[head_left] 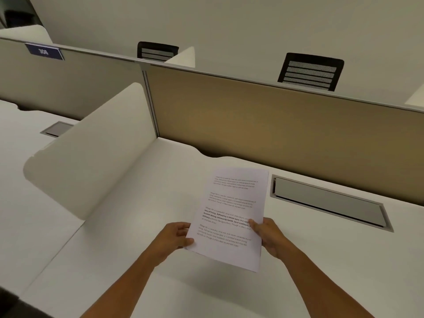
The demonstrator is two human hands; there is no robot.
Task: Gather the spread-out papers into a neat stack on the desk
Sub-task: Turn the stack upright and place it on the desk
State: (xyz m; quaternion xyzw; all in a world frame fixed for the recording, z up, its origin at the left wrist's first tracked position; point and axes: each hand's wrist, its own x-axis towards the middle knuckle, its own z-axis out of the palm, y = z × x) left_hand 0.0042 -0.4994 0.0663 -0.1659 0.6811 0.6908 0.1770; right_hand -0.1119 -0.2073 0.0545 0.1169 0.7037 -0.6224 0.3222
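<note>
Fingers of both hands hide beneath papers [231,216] — sheet count unclear.

Papers [231,216] above desk [137,260], cable hatch [328,203] to their right.

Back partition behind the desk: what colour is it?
Tan-brown partition with a grey top rail, in the head view.

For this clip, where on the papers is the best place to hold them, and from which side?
By the two long edges, near the lower half, one hand from each side. The papers are held printed side up over the desk, and the sheets are thin and floppy, so pinching both edges keeps them aligned. The left hand and right hand already grip there, thumbs on top.
</note>
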